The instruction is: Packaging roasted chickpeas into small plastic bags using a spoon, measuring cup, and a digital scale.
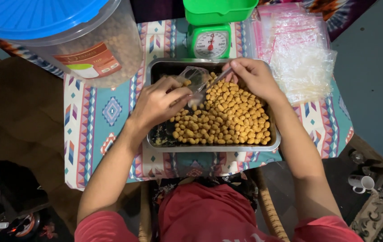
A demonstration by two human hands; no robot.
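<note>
Clear bag (196,78), apparently one, gripped by both hands' fingers (173,89) over one tray (209,147).

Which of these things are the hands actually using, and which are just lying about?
In use: left hand, right hand, small clear plastic bag, round golden snacks, rectangular steel tray.
Lying about: green kitchen scale, pile of clear bags, blue-lidded tub, white mug.

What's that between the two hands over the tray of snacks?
In the head view, a small clear bag lies between the left hand and right hand, held open over the tray.
</note>
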